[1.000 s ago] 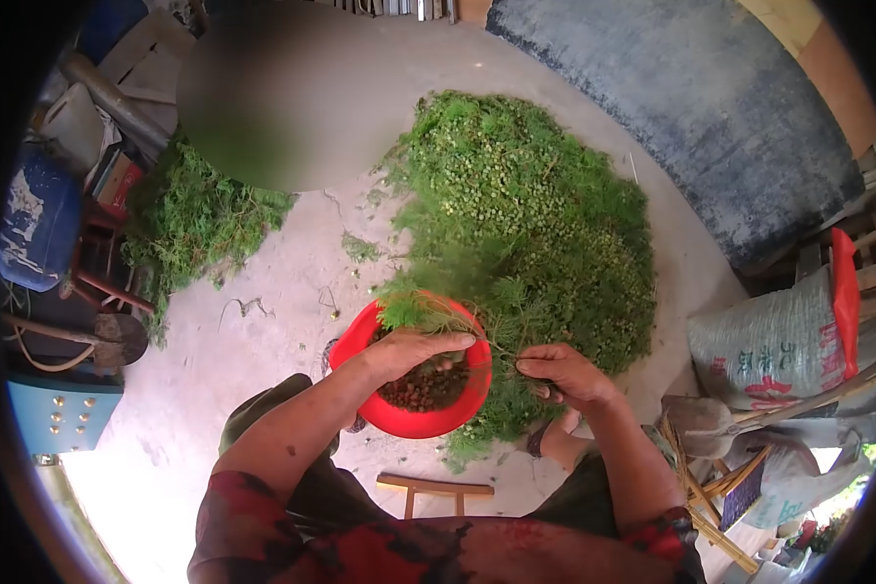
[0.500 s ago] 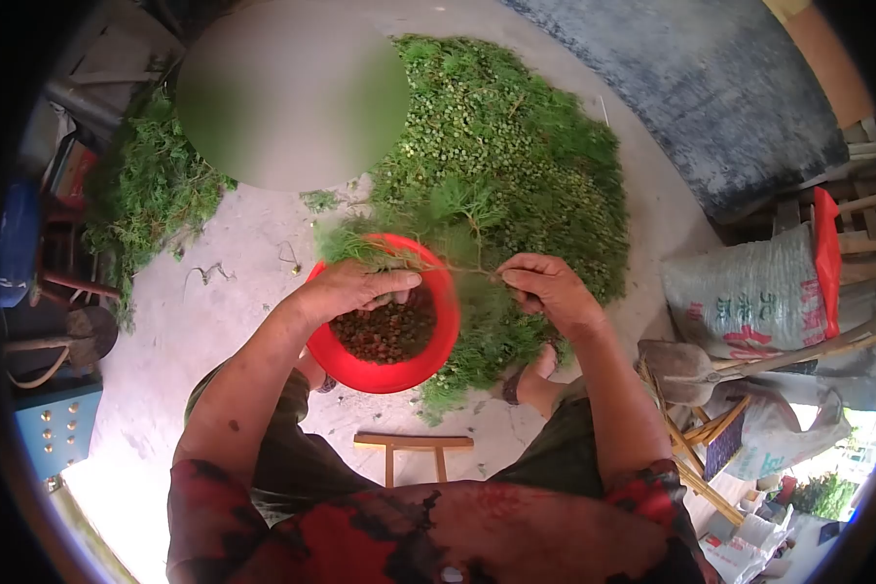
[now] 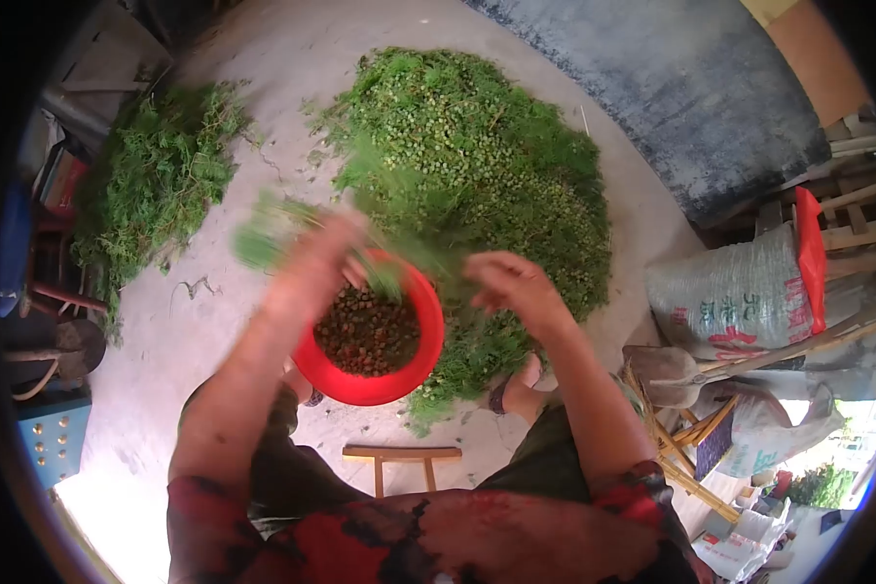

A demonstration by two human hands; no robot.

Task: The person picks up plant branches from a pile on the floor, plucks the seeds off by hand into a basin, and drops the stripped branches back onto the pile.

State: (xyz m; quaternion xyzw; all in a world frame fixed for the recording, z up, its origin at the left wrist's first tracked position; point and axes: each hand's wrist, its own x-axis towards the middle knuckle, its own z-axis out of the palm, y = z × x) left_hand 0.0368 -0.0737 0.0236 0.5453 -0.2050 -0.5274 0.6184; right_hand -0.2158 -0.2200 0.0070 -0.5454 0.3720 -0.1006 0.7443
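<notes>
1. Head view: the left hand (image 3: 329,245), blurred, appears closed around green sprigs (image 3: 263,234) beside the far-left rim of the red basin (image 3: 430,336). The right hand (image 3: 513,286) hangs apart, fingers loosely bent; I cannot tell whether it pinches anything.
2. The step looks like handling the sprigs between basin and greenery. The next move seems to call for the left hand to clear the rim before loosening its grip, and the right hand to be free for another pinch.
3. Counted: two hands; one basin, on the floor between the feet; two green heaps, the large heap (image 3: 516,165) beyond and right of it, the smaller heap (image 3: 156,185) farther left; one wooden stool (image 3: 402,454) nearer the body.
4. The sprigs are too blurred to count; the brown pieces (image 3: 360,336) inside the basin are too many.
</notes>
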